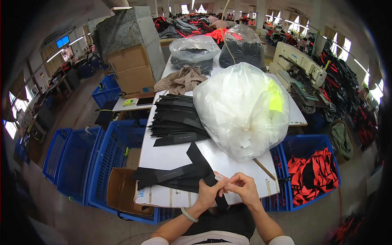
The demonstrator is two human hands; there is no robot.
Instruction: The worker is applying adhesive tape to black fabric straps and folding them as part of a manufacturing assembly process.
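A: You're working at the near edge of a white table (pixel 167 155). What is filling its right side?

B: A big clear bag (pixel 241 110), bulging with white contents, is sitting just beyond your hands, probably to be keeping those contents within reach.

A: And to the left?

B: Farther off, a stack of black strips (pixel 177 118) is lying overlapped, perhaps so that single ones are lifting away easily. Nearer you, a loose black bundle (pixel 163 175) is lying crosswise, and one slanting black strip (pixel 198 157) is overlapping its right end and running down to your left hand (pixel 207 192).

A: How are your fingers holding?

B: Your left thumb and fingers seem to be pinching a small white piece (pixel 219 177) over that strip, at the near edge. Your right hand (pixel 247 190) is pressing thumb and forefinger together just beside it, seemingly for fine control; whether they're gripping an edge, I cannot tell.
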